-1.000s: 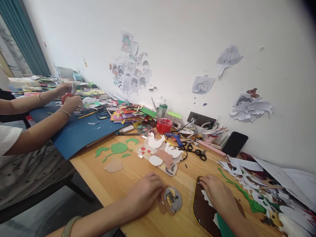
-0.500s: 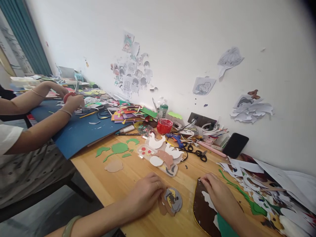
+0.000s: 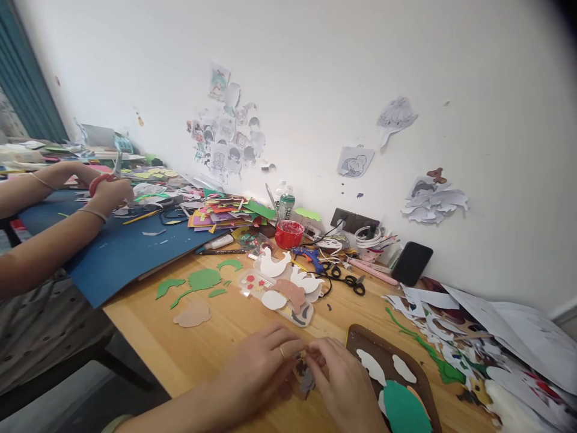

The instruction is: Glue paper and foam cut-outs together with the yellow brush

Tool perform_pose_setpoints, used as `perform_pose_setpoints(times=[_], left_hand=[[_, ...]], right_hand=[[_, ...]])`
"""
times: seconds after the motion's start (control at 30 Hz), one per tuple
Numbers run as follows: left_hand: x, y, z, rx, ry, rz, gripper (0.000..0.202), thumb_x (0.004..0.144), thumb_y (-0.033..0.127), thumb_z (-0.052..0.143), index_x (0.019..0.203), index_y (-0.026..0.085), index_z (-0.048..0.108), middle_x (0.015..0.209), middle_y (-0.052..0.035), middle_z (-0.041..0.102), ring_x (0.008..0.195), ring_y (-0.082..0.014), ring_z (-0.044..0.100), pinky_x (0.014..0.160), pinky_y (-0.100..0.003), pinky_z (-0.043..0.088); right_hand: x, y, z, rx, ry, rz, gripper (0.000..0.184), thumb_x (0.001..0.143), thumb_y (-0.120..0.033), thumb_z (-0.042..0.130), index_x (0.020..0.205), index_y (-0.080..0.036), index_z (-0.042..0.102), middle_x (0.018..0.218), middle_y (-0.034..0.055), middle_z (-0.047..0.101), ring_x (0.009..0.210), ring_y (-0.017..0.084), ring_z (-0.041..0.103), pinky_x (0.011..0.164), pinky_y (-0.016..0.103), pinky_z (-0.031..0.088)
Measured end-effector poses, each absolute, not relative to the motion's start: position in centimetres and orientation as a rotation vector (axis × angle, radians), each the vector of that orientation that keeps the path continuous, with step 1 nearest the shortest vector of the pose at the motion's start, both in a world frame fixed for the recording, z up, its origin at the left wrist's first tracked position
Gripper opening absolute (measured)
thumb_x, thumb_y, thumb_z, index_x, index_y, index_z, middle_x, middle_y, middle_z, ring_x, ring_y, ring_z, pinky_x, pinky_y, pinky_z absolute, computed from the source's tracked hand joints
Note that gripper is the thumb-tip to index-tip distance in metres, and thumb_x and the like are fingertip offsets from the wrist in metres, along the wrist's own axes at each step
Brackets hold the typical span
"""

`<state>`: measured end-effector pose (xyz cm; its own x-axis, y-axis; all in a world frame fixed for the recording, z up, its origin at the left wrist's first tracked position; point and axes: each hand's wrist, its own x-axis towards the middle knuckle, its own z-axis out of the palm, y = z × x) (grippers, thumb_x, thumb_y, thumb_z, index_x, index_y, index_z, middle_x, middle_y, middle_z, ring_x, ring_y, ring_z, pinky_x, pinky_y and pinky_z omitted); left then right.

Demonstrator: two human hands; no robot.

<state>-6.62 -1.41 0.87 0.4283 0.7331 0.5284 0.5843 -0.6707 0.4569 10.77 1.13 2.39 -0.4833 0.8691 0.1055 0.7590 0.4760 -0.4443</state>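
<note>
Near the table's front edge, my left hand curls its fingers around the left side of a small layered grey and brown cutout. My right hand is at the cutout's upper right, thumb and fingers pinched together; whatever they pinch is hidden. Both hands cover most of the cutout. Right of my right hand lies a dark brown rounded board with white patches and a green cutout on it. Beyond my hands is a clear plastic case bearing white bird shapes, a brown piece and small red pieces.
Green cutouts and a tan cutout lie left. Farther back are a red cup, a blue glue gun, black scissors and a phone. Paper scraps lie right. Another person's hands hold red-handled scissors at left.
My right hand has moved left from the brown board to the cutout, beside my left hand. The green piece on the board is now more exposed. The view has shifted right.
</note>
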Motion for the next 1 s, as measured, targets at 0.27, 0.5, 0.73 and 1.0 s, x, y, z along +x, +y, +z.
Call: perform_pose_setpoints(times=[0.27,0.5,0.73,1.0], left_hand=[[-5.0,0.0,2.9,2.683,0.961,0.987,0.016,0.085,0.012,0.043,0.095,0.013,0.056,0.075,-0.0062,0.059,0.07,-0.0153,0.049,0.065,-0.025,0.041],[-5.1,0.2,3.2,2.537,0.857,0.91,0.025,0.089,0.016,0.039,0.083,0.013,0.063,0.068,-0.0053,0.06,0.068,-0.0131,0.053,0.063,-0.021,0.041],[-5.1,0.3,3.2,1.56,0.94,0.721,0.028,0.086,0.035,0.045,0.098,0.017,0.063,0.085,-0.0055,0.062,0.058,-0.014,0.062,0.042,-0.019,0.046],[-6.2,1.3,3.4,2.155,1.097,0.886,0.026,0.089,0.024,0.042,0.079,0.015,0.065,0.071,-0.0026,0.064,0.069,-0.0115,0.057,0.065,-0.019,0.044]], right_hand=[[11.8,1.7,3.5,-1.532,-2.202,0.7,0.011,0.076,-0.029,0.049,0.067,-0.023,0.051,0.061,-0.0049,0.057,0.059,0.013,0.052,0.054,0.023,0.033],[12.6,1.4,4.2,-1.52,-2.123,0.817,0.008,0.068,-0.023,0.052,0.06,-0.021,0.055,0.057,-0.0032,0.056,0.057,0.013,0.049,0.053,0.023,0.033],[13.6,2.1,5.2,-1.349,-2.102,1.028,0.016,0.072,-0.031,0.051,0.07,-0.021,0.063,0.062,-0.0021,0.06,0.059,0.013,0.053,0.053,0.021,0.039],[18.4,7.5,5.2,-1.524,-2.04,0.825,0.033,0.077,-0.042,0.041,0.088,-0.023,0.065,0.081,0.0027,0.067,0.078,0.02,0.061,0.069,0.029,0.046]])
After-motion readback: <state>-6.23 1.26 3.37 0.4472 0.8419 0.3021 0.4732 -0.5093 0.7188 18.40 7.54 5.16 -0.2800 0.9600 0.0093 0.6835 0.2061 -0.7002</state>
